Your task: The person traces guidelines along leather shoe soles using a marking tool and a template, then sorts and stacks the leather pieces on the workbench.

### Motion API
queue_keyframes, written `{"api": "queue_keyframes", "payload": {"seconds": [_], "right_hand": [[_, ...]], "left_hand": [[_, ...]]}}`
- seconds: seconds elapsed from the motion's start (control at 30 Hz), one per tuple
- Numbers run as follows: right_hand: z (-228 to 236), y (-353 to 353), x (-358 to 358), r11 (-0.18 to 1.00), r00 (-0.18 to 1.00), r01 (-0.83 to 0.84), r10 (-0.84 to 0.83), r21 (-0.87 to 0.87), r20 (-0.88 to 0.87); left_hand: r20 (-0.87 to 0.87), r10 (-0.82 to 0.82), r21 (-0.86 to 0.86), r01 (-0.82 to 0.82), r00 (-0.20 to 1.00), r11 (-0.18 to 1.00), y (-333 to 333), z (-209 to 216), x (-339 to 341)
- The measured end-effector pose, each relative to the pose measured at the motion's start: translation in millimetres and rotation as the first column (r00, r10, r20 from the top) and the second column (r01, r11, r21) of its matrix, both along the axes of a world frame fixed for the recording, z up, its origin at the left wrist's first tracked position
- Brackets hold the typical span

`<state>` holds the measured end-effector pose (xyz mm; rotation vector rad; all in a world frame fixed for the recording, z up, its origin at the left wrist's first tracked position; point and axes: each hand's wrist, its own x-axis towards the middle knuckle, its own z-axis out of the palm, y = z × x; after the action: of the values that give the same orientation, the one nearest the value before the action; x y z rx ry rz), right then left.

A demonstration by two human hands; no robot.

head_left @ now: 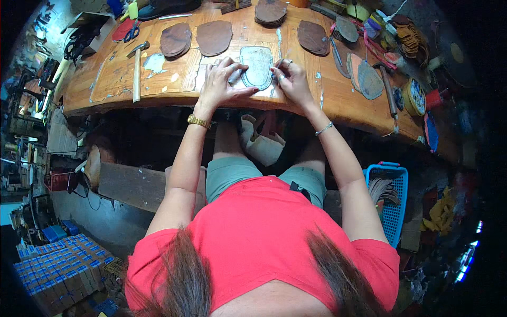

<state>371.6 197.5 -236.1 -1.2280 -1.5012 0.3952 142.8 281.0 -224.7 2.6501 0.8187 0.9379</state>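
Note:
A pale grey-blue, U-shaped flat piece (256, 62) with a dark dotted line along its rim lies near the table's front edge. My left hand (217, 84) rests at its left side, thumb and forefinger spread apart, the thumb reaching along the rounded bottom. A small silvery-grey item (235, 76) shows between that thumb and forefinger; its kind is unclear. At the piece's right edge, my right hand (293, 82) has its fingers drawn together in a pinch. What they hold, if anything, is too small to make out.
Brown leather-like pieces (214, 38) lie in stacks on the wooden table (113, 87). A hammer (137, 71) and blue-handled scissors (132, 33) are on the left. Another hammer (388, 90) and a round tin (414, 96) sit right. A blue basket (393, 222) stands beside me.

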Motion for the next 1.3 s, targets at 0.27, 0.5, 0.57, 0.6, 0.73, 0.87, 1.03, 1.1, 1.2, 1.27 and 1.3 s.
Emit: {"api": "queue_keyframes", "payload": {"seconds": [0.27, 0.5, 0.57, 0.6, 0.73, 0.87, 1.03, 1.1, 1.2, 1.27, 1.3], "right_hand": [[-2.0, -1.9, 4.4, 0.975, 0.973, -0.031, -0.021, -0.219, -0.23], [2.8, -6.2, -1.0, 0.993, 0.996, -0.013, 0.002, -0.12, -0.09], [6.9, -8.8, -1.8, 0.991, 0.995, -0.009, -0.004, -0.137, -0.099], [11.1, -10.4, -3.5, 0.988, 0.994, -0.007, -0.009, -0.153, -0.105], [11.9, -12.8, -7.1, 0.995, 0.978, -0.03, 0.01, 0.091, 0.21], [6.6, -10.7, -3.4, 0.99, 0.999, -0.029, 0.022, -0.138, -0.05], [7.8, -10.1, -5.8, 0.999, 0.986, 0.006, -0.012, 0.037, 0.167], [4.9, -7.6, -4.9, 0.999, 0.992, 0.01, -0.014, 0.036, 0.126], [-3.5, -3.5, -2.6, 1.0, 1.0, -0.007, 0.006, 0.024, 0.018], [-10.3, -0.9, 1.5, 1.0, 0.998, -0.026, 0.026, 0.016, -0.048], [-11.6, 0.2, 2.3, 0.998, 0.987, -0.055, 0.048, -0.04, -0.152]], "left_hand": [[0.018, -0.011, -0.018, 0.011, 1.0, 1.0, 5.1, -5.3, 0.7], [0.028, -0.019, -0.038, 0.02, 0.999, 0.999, 2.8, -1.9, 1.4], [0.021, -0.016, -0.02, 0.016, 1.0, 1.0, 1.2, -0.2, 0.0], [0.017, -0.01, 0.0, 0.01, 1.0, 1.0, 0.8, 0.7, -0.4], [0.017, -0.008, -0.008, 0.008, 1.0, 1.0, 2.6, -1.7, 0.4], [0.008, -0.008, -0.007, 0.008, 1.0, 1.0, 2.0, -0.5, 1.1], [0.016, -0.008, -0.012, 0.008, 1.0, 1.0, 3.7, -2.6, 0.0], [0.011, -0.007, -0.007, 0.007, 1.0, 1.0, 3.4, -2.3, 0.3], [0.006, -0.005, -0.015, 0.005, 1.0, 1.0, 2.6, -2.1, 0.4], [0.014, -0.012, -0.018, 0.013, 1.0, 1.0, 3.3, -2.1, 1.1], [0.02, -0.016, -0.021, 0.016, 1.0, 1.0, 2.7, -1.0, 0.9]]}}
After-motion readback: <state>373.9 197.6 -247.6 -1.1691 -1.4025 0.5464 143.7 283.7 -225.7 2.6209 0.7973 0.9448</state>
